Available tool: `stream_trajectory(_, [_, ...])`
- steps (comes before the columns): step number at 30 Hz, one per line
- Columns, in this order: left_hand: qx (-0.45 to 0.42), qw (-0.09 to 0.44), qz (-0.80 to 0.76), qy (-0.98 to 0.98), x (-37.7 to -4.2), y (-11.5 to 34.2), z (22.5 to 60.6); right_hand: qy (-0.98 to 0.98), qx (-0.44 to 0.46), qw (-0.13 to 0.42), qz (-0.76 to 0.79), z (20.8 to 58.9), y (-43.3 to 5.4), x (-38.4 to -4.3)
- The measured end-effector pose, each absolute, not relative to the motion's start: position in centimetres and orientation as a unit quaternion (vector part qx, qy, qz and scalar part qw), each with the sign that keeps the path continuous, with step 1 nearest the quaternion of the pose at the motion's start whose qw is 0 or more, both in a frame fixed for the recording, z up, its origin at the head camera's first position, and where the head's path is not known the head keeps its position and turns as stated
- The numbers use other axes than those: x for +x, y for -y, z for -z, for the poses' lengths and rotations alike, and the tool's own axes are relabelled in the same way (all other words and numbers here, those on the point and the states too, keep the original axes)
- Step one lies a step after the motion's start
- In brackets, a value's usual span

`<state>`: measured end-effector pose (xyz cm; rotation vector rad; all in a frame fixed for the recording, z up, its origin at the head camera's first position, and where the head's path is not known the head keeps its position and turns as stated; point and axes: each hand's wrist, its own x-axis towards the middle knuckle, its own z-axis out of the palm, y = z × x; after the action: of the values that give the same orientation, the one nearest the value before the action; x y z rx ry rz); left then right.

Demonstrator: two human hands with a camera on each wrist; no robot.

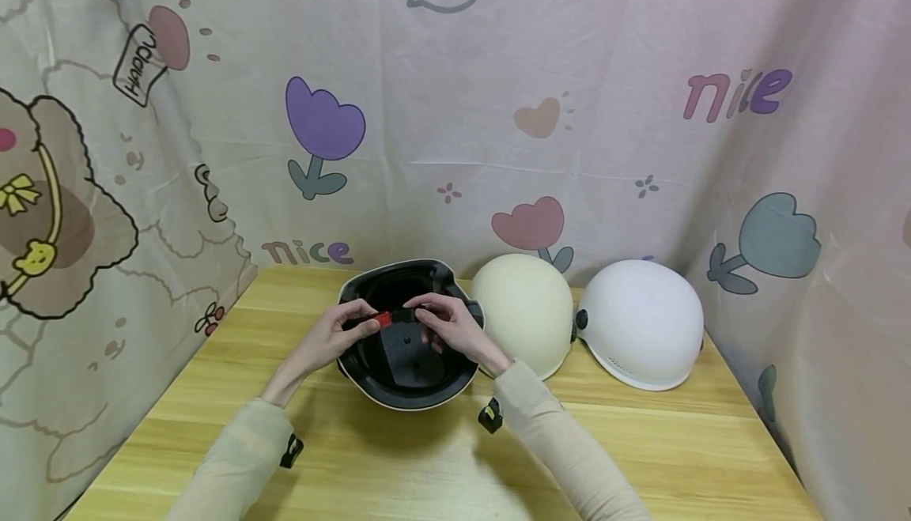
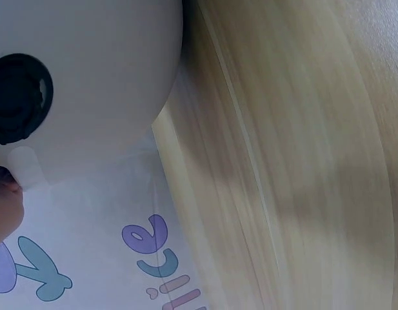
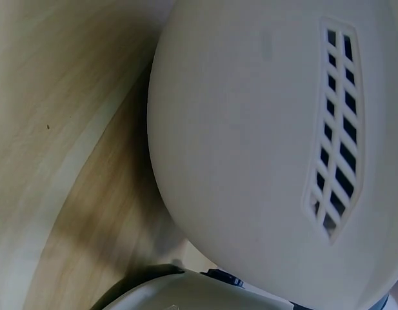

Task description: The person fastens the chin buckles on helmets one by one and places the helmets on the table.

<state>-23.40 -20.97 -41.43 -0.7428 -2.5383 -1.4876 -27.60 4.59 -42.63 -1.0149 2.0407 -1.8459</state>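
An upturned helmet (image 1: 409,367) with a black lining lies on the table, its opening towards me. Over that opening, my left hand (image 1: 333,337) pinches the red end of a strap buckle (image 1: 384,319). My right hand (image 1: 457,330) pinches the black part (image 1: 404,315) of the same buckle; whether the two parts are joined is too small to tell. In the left wrist view a pale helmet shell (image 2: 102,71) bears a round black knob (image 2: 21,97), and a fingertip (image 2: 5,216) shows at the left edge. A vented shell (image 3: 237,129) fills much of the right wrist view.
Right of the upturned helmet stands a cream helmet (image 1: 523,311), close beside it. Further right is a white helmet (image 1: 644,323), dome up. All rest on a wooden table (image 1: 398,466), with a printed curtain (image 1: 427,110) behind and at both sides.
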Motion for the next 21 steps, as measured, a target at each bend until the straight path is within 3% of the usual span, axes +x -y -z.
stream_trajectory(21, [-0.266,0.039,0.492,0.828,-23.34,20.60,41.31,-0.679,-0.358,0.109,0.632,42.71,-4.18,-27.52])
